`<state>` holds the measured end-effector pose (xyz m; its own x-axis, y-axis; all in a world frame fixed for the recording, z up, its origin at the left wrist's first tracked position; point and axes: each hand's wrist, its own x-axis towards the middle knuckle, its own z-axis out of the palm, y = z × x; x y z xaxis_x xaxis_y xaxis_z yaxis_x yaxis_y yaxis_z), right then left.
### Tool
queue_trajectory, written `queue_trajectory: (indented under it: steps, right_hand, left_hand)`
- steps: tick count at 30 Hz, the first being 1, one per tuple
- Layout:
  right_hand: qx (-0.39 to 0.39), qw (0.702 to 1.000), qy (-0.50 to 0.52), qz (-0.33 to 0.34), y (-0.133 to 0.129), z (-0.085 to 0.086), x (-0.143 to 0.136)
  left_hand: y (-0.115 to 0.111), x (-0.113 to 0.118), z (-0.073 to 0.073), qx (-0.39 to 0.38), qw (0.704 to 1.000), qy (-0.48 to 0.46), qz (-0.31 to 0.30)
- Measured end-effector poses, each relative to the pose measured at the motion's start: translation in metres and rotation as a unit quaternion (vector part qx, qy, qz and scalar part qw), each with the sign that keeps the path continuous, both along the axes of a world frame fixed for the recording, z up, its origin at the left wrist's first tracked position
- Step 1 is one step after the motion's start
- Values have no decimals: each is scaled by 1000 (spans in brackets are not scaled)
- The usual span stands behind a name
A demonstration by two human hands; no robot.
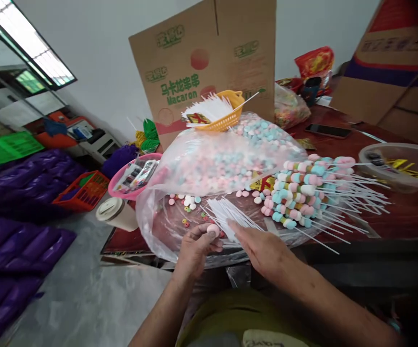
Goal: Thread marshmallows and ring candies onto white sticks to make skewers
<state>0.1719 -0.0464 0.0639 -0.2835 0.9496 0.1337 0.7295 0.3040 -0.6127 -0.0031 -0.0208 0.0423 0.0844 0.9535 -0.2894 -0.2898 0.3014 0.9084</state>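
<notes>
Between the thumb and fingers of my left hand [198, 246] is a round pink candy [213, 230]. My right hand [263, 248] is stretched out with its fingertips over a bundle of thin white sticks [232, 217] on the plastic-covered table edge; nothing shows in its grasp. Loose pink, white and blue candies [192, 201] and small fruit-coloured ring candies [186, 222] lie beyond the left hand. To the right is a pile of candy skewers [303, 193], their pastel pieces threaded on white sticks that point right. Behind, a large clear bag [209, 161] holds many pastel candies.
An orange basket [236, 115] of white sticks rests on the bag, before an upright cardboard box [180, 53]. At left stand a pink basin [122, 193] and a lidded cup [118, 215]. At right are a phone [327, 130] and a clear tub [404, 180] with gold strips.
</notes>
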Motion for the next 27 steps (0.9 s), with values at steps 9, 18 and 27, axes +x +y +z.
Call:
queue_trajectory:
  steps: [9, 18, 27]
  right_hand:
    - [-9, 943, -332, -14, -16, 2, -35]
    - [14, 936, -352, -14, -10, -4, -50]
    - [-2, 927, -374, -14, 6, -11, -74]
  left_hand:
    - [-7, -5, 6, 104, 989, 83, 73]
    - [-7, -16, -16, 165, 965, 192, 70]
    - [0, -16, -28, 248, 896, 360, 83]
